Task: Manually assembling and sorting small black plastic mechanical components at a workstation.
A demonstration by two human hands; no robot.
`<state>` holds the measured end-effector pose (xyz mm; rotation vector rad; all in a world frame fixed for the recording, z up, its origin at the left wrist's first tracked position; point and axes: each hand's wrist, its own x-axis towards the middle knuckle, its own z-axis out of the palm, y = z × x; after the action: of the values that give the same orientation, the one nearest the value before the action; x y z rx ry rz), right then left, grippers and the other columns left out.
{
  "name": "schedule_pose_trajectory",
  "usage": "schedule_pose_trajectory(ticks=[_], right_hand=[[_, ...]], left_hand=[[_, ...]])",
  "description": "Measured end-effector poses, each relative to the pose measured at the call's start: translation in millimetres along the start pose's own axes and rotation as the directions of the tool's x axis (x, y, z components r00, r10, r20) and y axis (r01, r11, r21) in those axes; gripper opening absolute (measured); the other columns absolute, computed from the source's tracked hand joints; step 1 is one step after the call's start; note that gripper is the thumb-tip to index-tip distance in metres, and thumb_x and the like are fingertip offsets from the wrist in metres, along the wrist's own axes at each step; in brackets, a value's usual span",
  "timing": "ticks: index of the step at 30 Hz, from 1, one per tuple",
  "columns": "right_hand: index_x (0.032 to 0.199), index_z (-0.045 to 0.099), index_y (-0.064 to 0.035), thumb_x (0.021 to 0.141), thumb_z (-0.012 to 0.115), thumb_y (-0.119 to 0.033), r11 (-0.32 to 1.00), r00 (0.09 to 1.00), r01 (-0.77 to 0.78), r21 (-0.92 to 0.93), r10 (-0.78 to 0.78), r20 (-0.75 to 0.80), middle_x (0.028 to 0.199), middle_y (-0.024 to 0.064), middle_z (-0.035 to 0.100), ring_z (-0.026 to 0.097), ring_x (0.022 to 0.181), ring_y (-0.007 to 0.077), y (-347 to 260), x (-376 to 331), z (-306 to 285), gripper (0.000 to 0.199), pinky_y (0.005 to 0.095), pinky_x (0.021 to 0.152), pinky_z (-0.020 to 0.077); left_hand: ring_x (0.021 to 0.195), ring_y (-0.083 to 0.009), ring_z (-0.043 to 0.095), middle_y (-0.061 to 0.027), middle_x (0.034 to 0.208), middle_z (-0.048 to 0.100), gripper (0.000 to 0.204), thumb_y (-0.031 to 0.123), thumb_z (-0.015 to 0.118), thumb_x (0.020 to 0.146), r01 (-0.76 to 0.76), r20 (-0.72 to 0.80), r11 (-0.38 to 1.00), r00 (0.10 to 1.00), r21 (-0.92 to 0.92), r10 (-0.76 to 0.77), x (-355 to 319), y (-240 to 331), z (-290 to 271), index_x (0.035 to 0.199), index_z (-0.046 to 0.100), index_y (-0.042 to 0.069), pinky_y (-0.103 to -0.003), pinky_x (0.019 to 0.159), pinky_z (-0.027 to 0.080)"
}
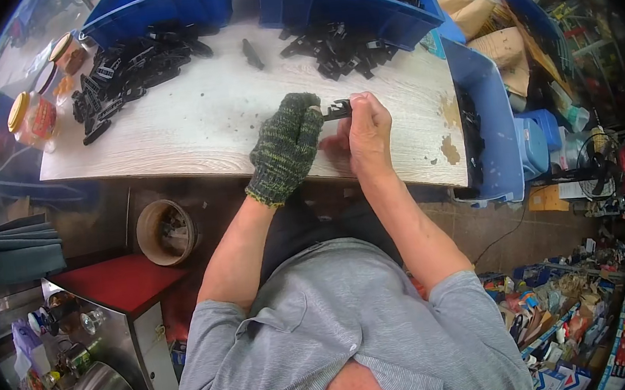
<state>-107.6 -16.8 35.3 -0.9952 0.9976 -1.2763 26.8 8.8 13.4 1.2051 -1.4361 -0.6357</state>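
Between my two hands, over the near edge of the table (192,135), is a small black plastic part (337,110). My left hand (288,146), in a dark green knitted glove, is closed on the part's left end. The bare fingers of my right hand (368,132) pinch its right end. Farther off, a heap of long black plastic pieces (139,65) lies at the left, and a pile of smaller black parts (343,51) lies to the right. A single long black piece (252,54) rests between the two heaps.
Two blue bins (156,12) (354,9) stand along the far side, the right one full of black parts. Another blue bin (498,114) adjoins the table's right end. Plastic jars (34,121) stand at the left. A bucket (166,232) sits below the table.
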Motion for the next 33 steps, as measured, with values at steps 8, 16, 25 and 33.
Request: schedule_pose_trajectory(ticks=[8, 16, 25, 33], right_hand=[[0.075, 0.051, -0.0071, 0.097, 0.054, -0.022, 0.972, 0.983, 0.148, -0.181, -0.164, -0.077, 0.064, -0.0036, 0.044, 0.040, 0.056, 0.0050, 8, 7, -14, 0.027, 0.0240, 0.050, 0.0371], [0.074, 0.052, -0.0067, 0.097, 0.055, -0.021, 0.966, 0.982, 0.153, -0.209, -0.172, -0.077, 0.064, -0.0042, 0.045, 0.040, 0.059, 0.0045, 4, 3, -16, 0.027, 0.0230, 0.053, 0.0335], [0.078, 0.053, -0.0064, 0.096, 0.051, -0.022, 0.999, 0.991, -0.003, -0.040, -0.002, -0.135, 0.060, 0.0000, 0.043, 0.043, 0.045, 0.0109, -10, 8, -22, 0.024, 0.0280, 0.044, 0.0411], [0.091, 0.055, 0.0024, 0.093, 0.056, -0.030, 0.996, 0.853, 0.083, 0.022, -0.060, -0.518, 0.057, 0.0043, 0.039, 0.040, 0.039, 0.0147, -77, 67, -121, 0.032, 0.0419, 0.049, 0.0583]], left_hand=[[0.079, -0.0205, 0.065, -0.0133, 0.099, 0.067, 0.023, 0.010, 0.053, 0.099, -0.024, -0.172, 1.000, 0.985, -0.009, 0.022, -4, 8, 43, 0.120, 0.059, 0.001, -0.033, 0.071, 0.053], [0.085, -0.0257, 0.068, -0.0163, 0.105, 0.067, 0.026, 0.010, 0.053, 0.099, 0.007, -0.149, 0.999, 0.989, 0.048, 0.000, -6, 15, 47, 0.123, 0.057, 0.001, -0.037, 0.073, 0.053], [0.097, -0.0302, 0.066, -0.0153, 0.113, 0.067, 0.024, 0.009, 0.053, 0.097, -0.166, -0.105, 0.982, 0.979, 0.092, 0.175, 13, -1, 10, 0.119, 0.062, 0.003, -0.037, 0.085, 0.052], [0.130, -0.0338, 0.049, -0.0114, 0.127, 0.062, 0.034, 0.012, 0.058, 0.086, -0.310, 0.191, 0.399, 0.931, 0.863, 0.311, 103, -68, -76, 0.119, 0.066, 0.015, -0.046, 0.108, 0.038]])
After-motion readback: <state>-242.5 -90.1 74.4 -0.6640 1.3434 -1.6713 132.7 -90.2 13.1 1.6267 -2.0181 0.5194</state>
